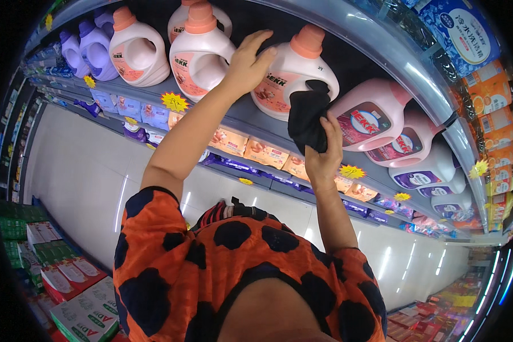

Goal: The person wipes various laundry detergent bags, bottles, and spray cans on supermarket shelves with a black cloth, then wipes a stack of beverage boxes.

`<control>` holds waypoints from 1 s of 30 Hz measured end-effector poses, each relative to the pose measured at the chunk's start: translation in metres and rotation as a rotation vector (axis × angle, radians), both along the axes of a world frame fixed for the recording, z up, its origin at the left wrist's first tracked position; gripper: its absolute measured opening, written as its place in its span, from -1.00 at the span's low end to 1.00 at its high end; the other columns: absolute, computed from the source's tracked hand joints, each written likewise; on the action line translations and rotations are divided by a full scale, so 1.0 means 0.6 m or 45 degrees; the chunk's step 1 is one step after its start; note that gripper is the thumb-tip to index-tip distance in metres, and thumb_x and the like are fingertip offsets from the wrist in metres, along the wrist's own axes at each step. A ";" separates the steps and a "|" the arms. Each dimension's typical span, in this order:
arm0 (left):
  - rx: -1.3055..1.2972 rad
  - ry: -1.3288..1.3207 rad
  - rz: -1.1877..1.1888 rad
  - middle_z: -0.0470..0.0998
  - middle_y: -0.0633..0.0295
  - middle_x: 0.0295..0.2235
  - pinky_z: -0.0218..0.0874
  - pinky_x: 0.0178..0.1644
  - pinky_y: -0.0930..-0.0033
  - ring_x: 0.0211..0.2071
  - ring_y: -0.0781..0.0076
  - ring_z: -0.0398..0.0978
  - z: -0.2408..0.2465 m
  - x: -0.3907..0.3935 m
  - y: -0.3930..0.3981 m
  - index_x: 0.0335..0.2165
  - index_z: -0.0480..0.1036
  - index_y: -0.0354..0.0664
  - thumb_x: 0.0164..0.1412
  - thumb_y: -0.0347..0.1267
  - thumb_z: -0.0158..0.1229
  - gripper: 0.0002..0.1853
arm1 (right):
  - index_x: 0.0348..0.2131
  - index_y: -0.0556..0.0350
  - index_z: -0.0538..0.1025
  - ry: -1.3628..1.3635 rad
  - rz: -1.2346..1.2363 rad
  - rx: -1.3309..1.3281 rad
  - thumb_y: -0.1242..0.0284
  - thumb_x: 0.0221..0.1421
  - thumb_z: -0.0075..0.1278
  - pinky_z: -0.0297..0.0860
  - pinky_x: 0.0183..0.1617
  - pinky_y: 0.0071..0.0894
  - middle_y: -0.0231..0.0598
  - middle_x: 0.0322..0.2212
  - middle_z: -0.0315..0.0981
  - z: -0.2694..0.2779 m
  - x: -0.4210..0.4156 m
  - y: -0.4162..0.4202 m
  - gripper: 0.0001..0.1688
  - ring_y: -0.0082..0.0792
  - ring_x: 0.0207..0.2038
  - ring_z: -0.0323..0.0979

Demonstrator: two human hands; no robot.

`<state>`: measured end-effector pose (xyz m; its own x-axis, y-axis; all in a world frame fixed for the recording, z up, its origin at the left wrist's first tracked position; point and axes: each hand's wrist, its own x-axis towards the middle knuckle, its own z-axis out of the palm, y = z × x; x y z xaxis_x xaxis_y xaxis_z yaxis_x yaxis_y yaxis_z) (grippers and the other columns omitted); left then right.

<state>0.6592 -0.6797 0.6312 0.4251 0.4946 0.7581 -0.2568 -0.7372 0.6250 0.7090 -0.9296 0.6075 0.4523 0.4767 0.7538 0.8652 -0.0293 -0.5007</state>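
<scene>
A white laundry detergent bottle (293,64) with a peach screw cap stands upright on the shelf in front of me. My left hand (250,66) is at its left side, fingers spread and holding nothing; whether the fingertips touch the bottle I cannot tell. A bunched black cloth (308,117) is gripped in my right hand (327,149). It lies against the bottle's lower right, covering part of the handle opening. Another peach-capped bottle (203,55) stands left of my left hand, partly hidden by my forearm.
Pink detergent bottles (370,115) lean close to my right hand. Purple bottles (96,49) stand far left. A clear-edged upper shelf (393,68) curves overhead. Yellow price tags (174,101) line the shelf edge (235,113), above packs (265,154) below. Stacked cartons (85,310) are behind, left.
</scene>
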 end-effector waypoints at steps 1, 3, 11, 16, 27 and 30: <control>-0.118 0.022 -0.016 0.39 -0.08 0.00 0.08 0.16 0.21 0.04 -0.03 0.33 -0.005 0.025 0.007 -0.07 0.39 -0.34 0.22 -0.19 -0.03 -0.54 | -0.09 0.17 0.44 -0.060 -0.028 0.014 0.82 -0.30 0.05 0.24 0.13 -0.25 0.07 0.01 0.29 0.010 0.005 0.005 -0.35 0.05 0.05 0.31; -0.107 0.116 0.010 0.38 -0.09 0.02 0.08 0.16 0.20 0.04 -0.03 0.32 -0.014 0.062 0.011 -0.05 0.39 -0.32 0.26 -0.11 -0.13 -0.49 | -0.07 0.14 0.43 -0.209 -0.126 0.080 0.81 -0.29 0.07 0.23 0.14 -0.22 0.06 0.03 0.27 0.031 0.020 0.029 -0.33 0.06 0.06 0.29; 0.029 0.208 0.004 0.43 -0.04 -0.05 0.08 0.13 0.14 0.02 -0.06 0.31 -0.023 0.090 0.013 -0.06 0.42 -0.23 0.31 -0.02 -0.27 -0.44 | -0.19 -0.07 0.52 -0.534 -0.244 -0.367 0.64 -0.36 0.05 0.29 0.02 -0.11 -0.11 -0.04 0.28 -0.062 0.050 0.109 -0.42 0.08 -0.01 0.23; 0.093 0.209 0.029 0.40 -0.04 -0.02 0.09 0.12 0.13 0.02 -0.06 0.31 -0.026 0.085 0.023 -0.05 0.40 -0.25 0.32 -0.01 -0.32 -0.41 | -0.19 -0.06 0.54 -0.191 -0.155 -0.368 0.74 -0.44 0.04 0.32 -0.01 -0.13 -0.13 -0.03 0.30 -0.037 0.014 0.092 -0.34 0.04 -0.04 0.26; 0.205 0.643 0.065 0.44 -0.06 -0.09 0.13 0.08 0.02 -0.03 -0.03 0.38 0.038 0.097 0.013 -0.03 0.35 -0.19 -0.36 0.24 0.30 -0.01 | -0.07 0.12 0.46 0.205 -0.422 0.157 0.79 -0.33 0.04 0.17 0.19 -0.27 -0.08 -0.03 0.33 -0.009 0.052 0.062 -0.32 -0.07 0.07 0.29; 0.150 0.536 0.074 0.54 -0.01 -0.22 0.23 -0.01 0.11 -0.13 0.05 0.48 0.045 0.106 -0.001 -0.17 0.44 -0.22 -0.35 0.23 0.30 -0.13 | -0.06 0.11 0.45 0.318 -0.446 0.157 0.80 -0.32 0.03 0.17 0.19 -0.30 -0.10 -0.03 0.35 -0.032 0.041 0.056 -0.31 -0.12 0.07 0.30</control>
